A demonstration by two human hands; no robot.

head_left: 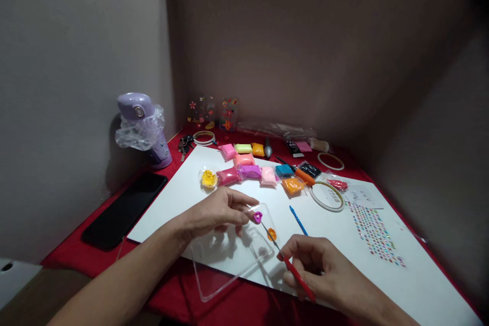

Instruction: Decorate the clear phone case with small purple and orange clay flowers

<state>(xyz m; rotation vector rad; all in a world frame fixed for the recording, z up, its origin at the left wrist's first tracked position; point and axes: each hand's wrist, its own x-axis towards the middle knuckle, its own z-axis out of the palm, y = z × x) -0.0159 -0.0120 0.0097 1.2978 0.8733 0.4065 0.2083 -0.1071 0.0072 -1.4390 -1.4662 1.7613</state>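
Observation:
My left hand [225, 210] is closed in a pinch, its fingertips at a small purple clay flower [259, 218] with a pale centre. My right hand [315, 267] grips a red-handled tool [299, 278], whose thin metal tip reaches up to the purple flower. Beneath both hands lies a clear phone case [216, 290], partly over the white board and partly over the red cloth. An orange clay flower [271, 234] sits near the case's right end, beside the tool's shaft. My left hand hides part of the case.
Packets of coloured clay [250, 171] spread across the white board [171, 204]. A blue tool [298, 220], a white hoop [327, 196] and a gem sticker sheet [376, 234] lie to the right. A black phone [124, 209] and purple bottle [160, 155] are left.

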